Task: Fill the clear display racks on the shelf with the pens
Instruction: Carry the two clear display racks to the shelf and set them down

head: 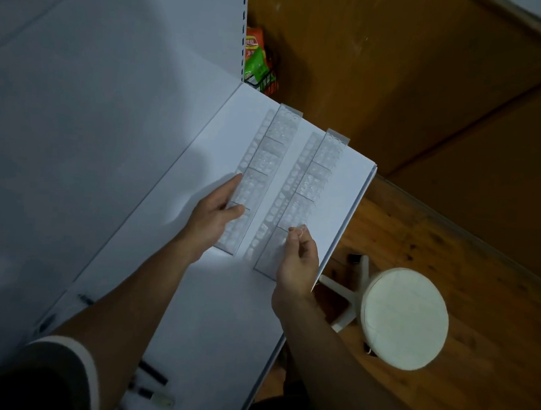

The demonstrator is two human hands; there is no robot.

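Head view: left rack and right rack lie side by side at the shelf far end. Left hand lies nearly flat on left rack, fingers straight. Right hand is curled, fingertips together touching right rack; grip unclear. Pens lie loose at shelf near end.

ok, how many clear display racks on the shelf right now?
2. Left rack lies flat on the white shelf, left hand resting on its near end. Right rack lies beside it, apart, right hand fingertips on it. None seem hidden.
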